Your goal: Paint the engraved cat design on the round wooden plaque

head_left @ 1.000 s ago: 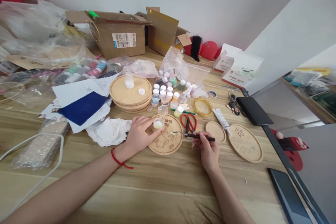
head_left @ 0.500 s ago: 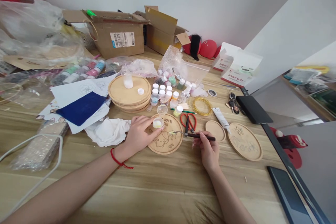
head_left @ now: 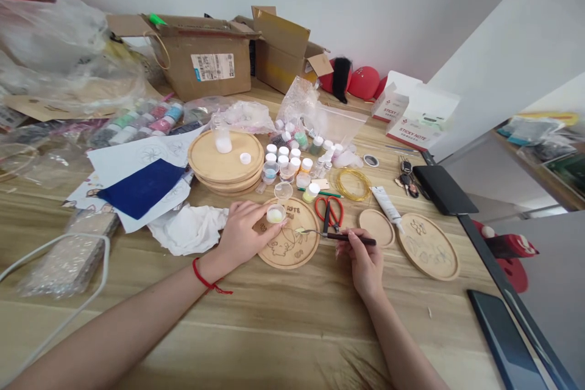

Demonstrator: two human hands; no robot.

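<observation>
My left hand [head_left: 244,228] pinches a small clear cup [head_left: 275,214] with pale yellow content, over the upper left of a round wooden plate [head_left: 292,256]. Dark line drawings and lettering mark the plate. In my right hand [head_left: 363,256] is a thin tool with a dark handle [head_left: 342,236]. Its metal tip is over the middle of the plate, at a small pale yellow patch. Beyond the plate lie red-handled pliers [head_left: 336,212] and a jar with a white lid [head_left: 312,192].
Wooden plates [head_left: 226,158] are stacked behind my left hand, beside many small jars [head_left: 283,161]. To the right are a small round tray [head_left: 377,228], a white tube [head_left: 386,205] and another drawn plate [head_left: 428,247]. Cardboard boxes [head_left: 210,64] stand at the back.
The view has shifted very slightly, so things on the right appear a little farther right. Both hands keep their holds, with no clear movement over the plate.
</observation>
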